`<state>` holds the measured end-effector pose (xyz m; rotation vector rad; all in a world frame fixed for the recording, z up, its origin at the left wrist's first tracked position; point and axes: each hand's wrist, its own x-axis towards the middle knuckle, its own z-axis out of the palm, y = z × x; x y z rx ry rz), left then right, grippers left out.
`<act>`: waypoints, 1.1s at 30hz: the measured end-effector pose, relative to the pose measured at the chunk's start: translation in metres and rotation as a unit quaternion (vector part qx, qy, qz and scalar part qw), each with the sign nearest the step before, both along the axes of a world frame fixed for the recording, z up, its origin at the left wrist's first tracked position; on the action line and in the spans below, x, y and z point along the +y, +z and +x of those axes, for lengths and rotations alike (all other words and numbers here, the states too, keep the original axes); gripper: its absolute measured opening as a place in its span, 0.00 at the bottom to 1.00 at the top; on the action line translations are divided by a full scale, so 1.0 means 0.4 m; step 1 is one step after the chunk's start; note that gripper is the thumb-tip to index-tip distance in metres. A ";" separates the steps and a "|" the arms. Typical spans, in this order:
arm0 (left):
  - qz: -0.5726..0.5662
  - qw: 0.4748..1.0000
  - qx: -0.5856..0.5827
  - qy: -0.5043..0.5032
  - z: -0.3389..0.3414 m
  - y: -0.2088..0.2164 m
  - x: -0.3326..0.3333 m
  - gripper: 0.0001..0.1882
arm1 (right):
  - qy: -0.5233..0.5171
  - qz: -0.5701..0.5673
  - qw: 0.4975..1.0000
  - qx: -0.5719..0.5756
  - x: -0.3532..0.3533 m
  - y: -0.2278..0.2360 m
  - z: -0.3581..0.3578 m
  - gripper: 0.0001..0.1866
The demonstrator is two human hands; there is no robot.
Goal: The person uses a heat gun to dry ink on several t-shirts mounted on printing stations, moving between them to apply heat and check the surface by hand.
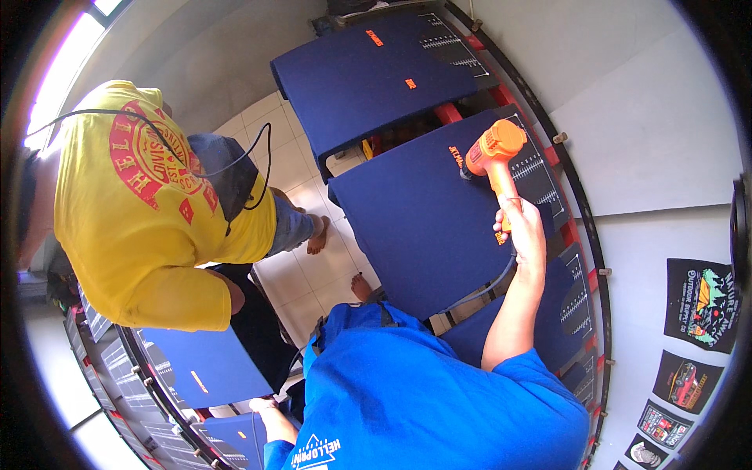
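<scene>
Over a navy fabric panel (407, 227), the orange heat gun (500, 166) sits in the right hand (525, 235), fingers wrapped round its handle, nozzle near small orange lettering (455, 156). Well apart from it, the left hand (265, 405) is beside another navy panel (207, 356); whether it grips anything, I cannot tell.

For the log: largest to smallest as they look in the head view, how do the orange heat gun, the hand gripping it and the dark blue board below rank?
1. Dark blue board
2. Orange heat gun
3. Right hand
</scene>
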<state>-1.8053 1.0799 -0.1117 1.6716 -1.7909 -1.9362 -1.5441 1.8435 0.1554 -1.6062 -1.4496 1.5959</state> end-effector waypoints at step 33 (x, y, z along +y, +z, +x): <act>-0.033 0.999 0.006 0.006 0.007 -0.039 0.026 0.26 | 0.011 0.129 0.984 0.123 0.049 -0.144 -0.097 0.23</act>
